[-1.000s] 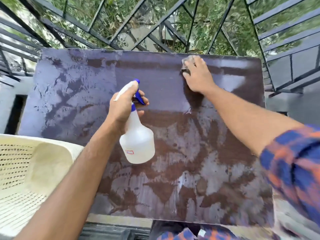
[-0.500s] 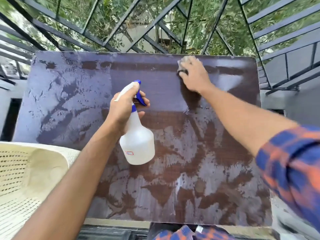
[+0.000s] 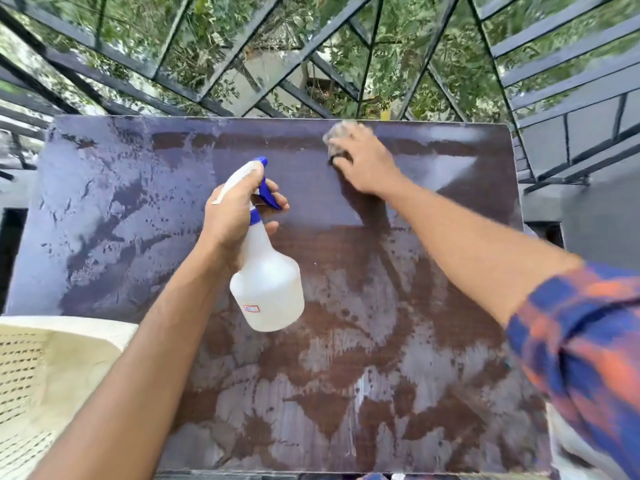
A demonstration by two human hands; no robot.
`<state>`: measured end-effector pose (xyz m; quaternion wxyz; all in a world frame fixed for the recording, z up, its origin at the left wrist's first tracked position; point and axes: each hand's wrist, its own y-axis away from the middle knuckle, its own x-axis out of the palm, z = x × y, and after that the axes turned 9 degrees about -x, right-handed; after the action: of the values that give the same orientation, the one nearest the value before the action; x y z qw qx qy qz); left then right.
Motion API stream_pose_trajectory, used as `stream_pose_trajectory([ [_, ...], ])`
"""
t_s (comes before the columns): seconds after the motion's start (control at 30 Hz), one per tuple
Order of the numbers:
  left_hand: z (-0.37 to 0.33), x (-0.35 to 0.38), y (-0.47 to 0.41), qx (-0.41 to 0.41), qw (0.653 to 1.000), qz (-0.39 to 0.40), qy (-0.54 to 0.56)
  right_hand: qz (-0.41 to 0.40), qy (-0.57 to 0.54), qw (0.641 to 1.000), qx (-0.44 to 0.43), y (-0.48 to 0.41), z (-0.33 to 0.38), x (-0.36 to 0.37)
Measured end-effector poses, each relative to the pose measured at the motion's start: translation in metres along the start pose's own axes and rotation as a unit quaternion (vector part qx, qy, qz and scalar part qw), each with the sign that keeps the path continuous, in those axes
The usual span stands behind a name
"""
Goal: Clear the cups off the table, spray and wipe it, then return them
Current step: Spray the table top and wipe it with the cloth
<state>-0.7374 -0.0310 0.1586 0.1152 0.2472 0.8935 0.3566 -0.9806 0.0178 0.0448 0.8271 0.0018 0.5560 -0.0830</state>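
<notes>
The cloth [image 3: 337,131] is a blurred grey wad, mostly hidden under the right hand [image 3: 367,164], whose fingers curl over it against the wet table [image 3: 381,358] near its far edge. The left hand [image 3: 232,216] holds the spray bottle [image 3: 268,289] over the table's middle, fingers clamped round its neck and blue trigger.

Nothing legible from my feed.
The only marking I can find is a small red-edged sticker [image 3: 251,308] low on the white spray bottle [image 3: 266,289], just below the left hand [image 3: 235,216] gripping it; its characters are too small and blurred for me to read.
</notes>
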Motion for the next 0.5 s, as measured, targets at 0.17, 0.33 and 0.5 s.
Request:
stream_pose_trajectory([
  [0.17,0.000,-0.012,-0.004,-0.004,1.000,-0.005,-0.002,0.049,-0.010,0.999,-0.019,-0.069,0.050,0.030],
  [0.33,-0.002,-0.014,-0.013,-0.013,1.000,-0.016,0.020,0.060,-0.088,0.978,-0.181,0.009,0.084,0.059],
  [0.5,-0.005,-0.012,-0.014,-0.019,0.999,0.000,0.030,0.027,-0.023,0.999,-0.037,-0.009,0.006,0.023],
])
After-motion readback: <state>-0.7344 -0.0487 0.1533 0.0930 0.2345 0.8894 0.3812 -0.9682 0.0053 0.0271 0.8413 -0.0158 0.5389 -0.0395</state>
